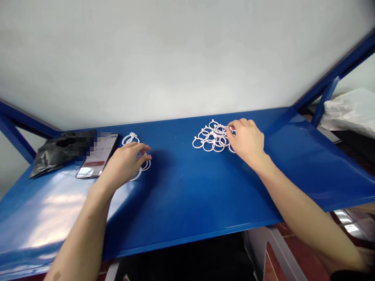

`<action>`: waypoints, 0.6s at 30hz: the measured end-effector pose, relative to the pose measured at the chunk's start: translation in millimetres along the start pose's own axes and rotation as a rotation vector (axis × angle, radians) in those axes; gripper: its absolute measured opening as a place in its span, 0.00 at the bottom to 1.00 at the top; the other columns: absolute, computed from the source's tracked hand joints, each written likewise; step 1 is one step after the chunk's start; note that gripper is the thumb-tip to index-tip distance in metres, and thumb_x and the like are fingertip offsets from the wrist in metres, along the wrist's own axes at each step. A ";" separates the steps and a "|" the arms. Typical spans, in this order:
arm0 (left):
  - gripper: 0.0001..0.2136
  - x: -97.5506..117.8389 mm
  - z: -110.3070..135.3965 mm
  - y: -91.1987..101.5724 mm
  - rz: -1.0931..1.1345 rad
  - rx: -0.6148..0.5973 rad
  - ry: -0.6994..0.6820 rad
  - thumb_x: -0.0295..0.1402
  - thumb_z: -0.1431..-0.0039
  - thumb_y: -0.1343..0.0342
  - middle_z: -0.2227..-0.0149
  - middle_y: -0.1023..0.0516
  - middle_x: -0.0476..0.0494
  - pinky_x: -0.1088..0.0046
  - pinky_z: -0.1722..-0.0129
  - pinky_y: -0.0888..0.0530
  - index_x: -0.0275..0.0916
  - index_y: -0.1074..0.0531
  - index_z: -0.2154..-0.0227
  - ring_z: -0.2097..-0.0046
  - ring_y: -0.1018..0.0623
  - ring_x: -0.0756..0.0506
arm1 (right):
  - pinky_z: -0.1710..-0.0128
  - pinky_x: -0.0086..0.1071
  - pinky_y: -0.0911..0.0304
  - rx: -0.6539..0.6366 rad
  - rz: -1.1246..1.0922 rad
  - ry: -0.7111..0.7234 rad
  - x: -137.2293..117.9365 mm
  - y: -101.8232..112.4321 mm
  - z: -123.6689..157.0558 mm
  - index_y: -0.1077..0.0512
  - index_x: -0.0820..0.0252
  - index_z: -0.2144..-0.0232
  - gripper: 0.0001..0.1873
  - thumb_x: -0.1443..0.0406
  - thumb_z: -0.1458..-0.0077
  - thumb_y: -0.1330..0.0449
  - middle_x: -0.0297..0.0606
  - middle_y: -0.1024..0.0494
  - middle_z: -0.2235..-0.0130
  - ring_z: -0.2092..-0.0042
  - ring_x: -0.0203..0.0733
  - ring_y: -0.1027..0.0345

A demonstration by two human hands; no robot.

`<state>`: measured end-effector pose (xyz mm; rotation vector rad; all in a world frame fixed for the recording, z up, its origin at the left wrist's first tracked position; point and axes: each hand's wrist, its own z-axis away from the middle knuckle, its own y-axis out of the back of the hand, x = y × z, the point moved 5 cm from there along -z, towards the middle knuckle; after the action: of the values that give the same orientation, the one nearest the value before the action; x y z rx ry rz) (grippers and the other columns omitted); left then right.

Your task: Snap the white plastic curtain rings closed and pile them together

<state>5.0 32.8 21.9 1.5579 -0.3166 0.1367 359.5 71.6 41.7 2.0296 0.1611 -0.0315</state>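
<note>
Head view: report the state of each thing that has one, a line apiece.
Phone: face up, screen lit
Black bag: crumpled, beside the phone
Right ring pile: loosely heaped, rings overlapping
Left rings: smaller group, partly hidden
Left hand: half-curled over the left rings, grip unclear
Right hand: curled at the right ring pile, grip unclear
Whitish plastic bag: crumpled

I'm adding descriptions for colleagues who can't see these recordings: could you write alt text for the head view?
A person's right hand is at the edge of a cluster of white rings on a blue surface; their left hand is over a smaller group of rings. A phone and a black bag lie to the left.
</note>
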 end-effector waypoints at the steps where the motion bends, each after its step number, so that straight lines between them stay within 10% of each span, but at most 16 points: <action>1: 0.13 2.3 0.1 2.2 0.036 0.026 0.000 0.42 0.41 0.46 0.59 0.20 0.42 0.62 0.57 0.26 0.43 0.22 0.59 0.60 0.22 0.39 | 0.67 0.37 0.39 0.025 -0.022 0.032 -4.2 1.7 1.9 0.22 0.61 0.57 0.13 0.61 0.34 0.45 0.46 0.20 0.58 0.54 0.52 0.32; 10: 0.10 45.6 8.2 -1.8 0.567 0.178 -0.123 0.43 0.41 0.37 0.65 0.23 0.47 0.71 0.65 0.27 0.42 0.21 0.63 0.66 0.25 0.48 | 0.55 0.41 0.28 -0.099 -0.535 0.683 -83.2 0.1 59.2 0.27 0.60 0.47 0.18 0.56 0.30 0.46 0.44 0.20 0.53 0.53 0.47 0.26; 18: 0.11 79.6 17.1 -39.1 1.027 0.020 -0.180 0.40 0.43 0.33 0.63 0.23 0.46 0.72 0.65 0.25 0.39 0.24 0.63 0.65 0.23 0.49 | 0.59 0.37 0.28 -0.295 -0.813 0.559 -93.6 -13.9 69.8 0.29 0.58 0.52 0.13 0.59 0.34 0.40 0.40 0.19 0.57 0.59 0.42 0.23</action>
<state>89.9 6.2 6.8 1.2945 -1.2402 0.7957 268.4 6.0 6.8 1.5168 1.2538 0.0489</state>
